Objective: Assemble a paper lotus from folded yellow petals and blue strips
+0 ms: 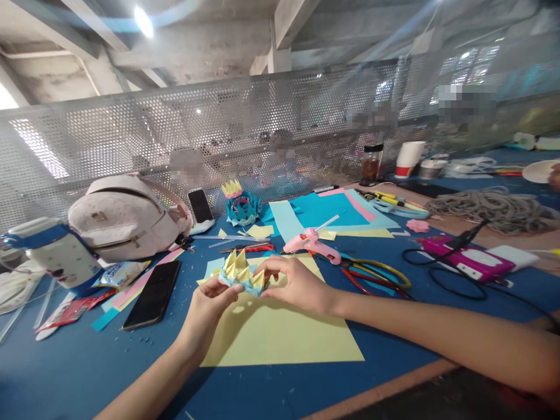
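Observation:
Between my two hands is a folded paper lotus (240,273) with pointed yellow petals above pale blue ones. My left hand (214,303) is closed on its left side, thumb along the front. Thumb and fingers of my right hand (297,283) pinch its right end. Beneath it a yellow paper sheet (289,335) lies flat on the blue tabletop, with the hands' shadow across it. Just behind my right hand lies a pink glue gun (312,245), and red-handled scissors (254,248) rest behind the lotus.
A finished-looking blue lotus (242,207) stands at the back beside a propped phone (200,207). A dark phone (153,294), backpack (125,216) and mug (65,256) are on the left. Coloured paper (332,209), pliers (371,274), a magenta power strip (466,259) and rope (494,209) lie rightward.

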Available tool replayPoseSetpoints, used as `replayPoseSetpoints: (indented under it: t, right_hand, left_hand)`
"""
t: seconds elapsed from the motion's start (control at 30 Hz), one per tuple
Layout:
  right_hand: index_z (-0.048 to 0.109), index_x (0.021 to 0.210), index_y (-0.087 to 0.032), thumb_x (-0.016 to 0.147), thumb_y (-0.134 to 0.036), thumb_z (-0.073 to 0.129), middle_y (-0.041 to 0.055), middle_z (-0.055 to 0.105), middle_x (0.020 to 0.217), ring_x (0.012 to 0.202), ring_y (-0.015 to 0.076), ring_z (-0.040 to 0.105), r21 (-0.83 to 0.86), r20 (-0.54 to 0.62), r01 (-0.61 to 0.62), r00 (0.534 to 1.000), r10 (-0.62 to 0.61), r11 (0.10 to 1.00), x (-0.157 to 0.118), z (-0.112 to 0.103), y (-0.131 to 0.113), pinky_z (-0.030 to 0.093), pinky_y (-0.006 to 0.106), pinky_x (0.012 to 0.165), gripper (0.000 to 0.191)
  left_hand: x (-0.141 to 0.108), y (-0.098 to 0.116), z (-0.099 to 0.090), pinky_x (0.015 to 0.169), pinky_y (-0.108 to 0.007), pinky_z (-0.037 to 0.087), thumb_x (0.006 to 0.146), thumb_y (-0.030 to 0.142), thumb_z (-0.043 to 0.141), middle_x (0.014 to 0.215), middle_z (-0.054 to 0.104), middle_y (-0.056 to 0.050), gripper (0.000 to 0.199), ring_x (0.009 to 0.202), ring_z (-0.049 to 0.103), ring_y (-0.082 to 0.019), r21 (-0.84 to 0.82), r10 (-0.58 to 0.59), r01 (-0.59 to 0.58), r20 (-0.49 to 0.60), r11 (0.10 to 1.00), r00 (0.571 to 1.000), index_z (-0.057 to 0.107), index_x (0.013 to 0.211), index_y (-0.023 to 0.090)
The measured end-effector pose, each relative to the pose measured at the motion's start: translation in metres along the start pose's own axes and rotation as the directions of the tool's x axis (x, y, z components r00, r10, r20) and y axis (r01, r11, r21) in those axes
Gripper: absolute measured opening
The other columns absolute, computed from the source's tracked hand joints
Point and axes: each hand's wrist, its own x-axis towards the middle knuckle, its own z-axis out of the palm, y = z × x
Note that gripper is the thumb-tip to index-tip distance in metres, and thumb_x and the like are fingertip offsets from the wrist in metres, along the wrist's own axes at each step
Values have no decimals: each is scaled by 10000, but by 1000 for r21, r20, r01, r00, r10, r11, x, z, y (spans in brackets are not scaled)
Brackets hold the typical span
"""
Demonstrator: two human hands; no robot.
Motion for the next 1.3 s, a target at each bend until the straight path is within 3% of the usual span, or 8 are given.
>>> replayPoseSetpoints:
  t: [0.2, 0.33, 0.63, 1.1, 1.2, 1.3]
  right_hand:
    - [704, 820, -189, 717, -95, 745, -5, 668, 848, 802, 154, 554, -52, 46, 1, 999, 2, 999, 2, -1, 1, 386, 242, 671, 145]
    - [687, 804, -183, 759, -172, 744, -3, 649, 830, 806, 155, 545, -26, 56, -1, 998, 2, 1000, 1, -1, -2, 381, 243, 662, 73]
    - [708, 786, -178, 755, -246, 782, 12, 654, 820, 785, 157, 544, 62, -36, -14, 999, 16, 998, 1, 2, -1, 399, 265, 670, 105]
    - [703, 752, -168, 750, -262, 786, 17, 640, 800, 734, 149, 517, 81, -62, -54, 996, 59, 995, 1, 4, -3, 398, 274, 647, 125]
    - [711, 756, -175, 757, -238, 783, 22, 649, 784, 750, 162, 534, 38, -96, 4, 995, 0, 999, 1, 3, -3, 413, 283, 655, 95]
    - [728, 797, -201, 801, -216, 748, 35, 682, 801, 835, 194, 554, -55, -125, 184, 974, -190, 981, 1, -3, -5, 445, 328, 751, 25]
  left_hand:
    - [2, 2, -1, 594, -188, 458, 625, 331, 874, 670, 680, -15, 326, 588, 567, -91, -12, -20, 21, 52, 1000, 998, 740, 851, 138]
    - [2, -1, 0, 622, -199, 466, 620, 317, 876, 681, 687, -15, 319, 604, 588, -101, -83, -31, 36, 57, 996, 998, 739, 845, 137]
    - [0, -2, 8, 601, -170, 475, 574, 289, 903, 784, 718, -53, 365, 651, 613, -99, -190, -47, 54, 40, 980, 998, 742, 848, 109]
    - [-1, -3, 4, 656, -176, 501, 624, 280, 886, 718, 702, -24, 300, 624, 605, -81, -193, -48, 57, 52, 979, 997, 735, 825, 116]
    - [-1, -3, 5, 634, -185, 493, 627, 297, 879, 704, 699, -22, 287, 611, 599, -92, -144, -11, 17, 41, 989, 999, 741, 812, 126]
    - [-4, 1, 8, 698, -245, 518, 630, 303, 865, 749, 726, -49, 267, 725, 658, -172, -45, 90, -88, 40, 995, 995, 754, 811, 142]
